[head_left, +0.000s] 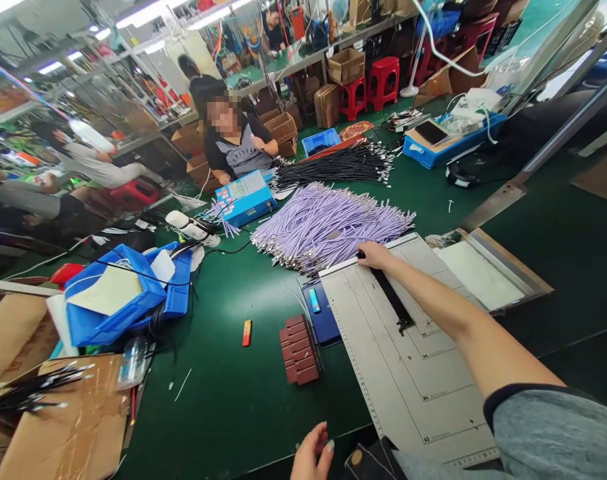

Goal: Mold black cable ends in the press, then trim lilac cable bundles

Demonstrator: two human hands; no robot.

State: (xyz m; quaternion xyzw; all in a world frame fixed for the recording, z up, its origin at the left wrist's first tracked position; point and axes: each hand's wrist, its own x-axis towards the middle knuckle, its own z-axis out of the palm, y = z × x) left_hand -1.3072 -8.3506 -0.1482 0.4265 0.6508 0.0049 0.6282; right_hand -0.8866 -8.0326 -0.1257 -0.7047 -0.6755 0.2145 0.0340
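Observation:
My right hand (376, 255) reaches across to the far edge of a grey paper cutter board (383, 373) printed with ruled size lines. Its fingers close on the upper end of a long black strip (394, 299), which lies along the board and has a ragged lower end. Just beyond the hand spreads a large pile of purple cables (328, 223) with metal ends. My left hand (313, 453) is low in the picture near the table's front edge, fingers loosely curved and apart, with nothing in it. A stack of dark red blocks (299, 350) is beside the board.
An orange lighter (246, 333) lies on the green table (218, 393). Blue trays (116, 293) and cardboard boxes (78, 413) crowd the left side. Black cables (333, 165) lie behind the purple pile. A person (233, 140) sits across the table by a blue box (248, 200).

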